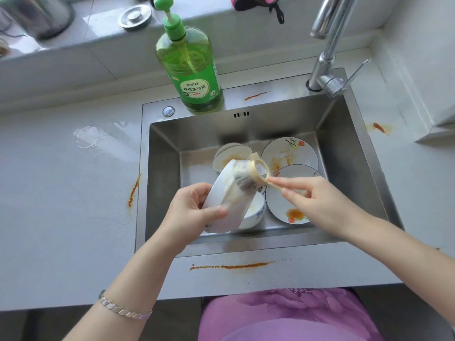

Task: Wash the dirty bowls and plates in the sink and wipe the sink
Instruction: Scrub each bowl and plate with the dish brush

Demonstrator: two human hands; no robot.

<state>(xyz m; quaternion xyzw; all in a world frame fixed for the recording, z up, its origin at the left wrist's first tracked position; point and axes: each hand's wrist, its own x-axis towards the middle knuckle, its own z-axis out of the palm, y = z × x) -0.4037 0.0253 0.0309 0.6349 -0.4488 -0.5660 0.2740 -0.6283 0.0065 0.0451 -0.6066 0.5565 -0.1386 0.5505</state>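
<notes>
Early: left hand (194, 207) grips bowl (236, 215) over sink (162, 168), right hand (317, 200) pinches scrubber (257, 173); plates (295, 153) inside it stained (sink wipe pending).

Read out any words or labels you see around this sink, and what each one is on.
"家家宜": brand mark, top of the label on the green detergent bottle.
"柠檬洗洁精": larger line beneath it, same label.
Small red tag and side print on that bottle: too small to read.
Sticker on the brush: blurred, unreadable.
</notes>
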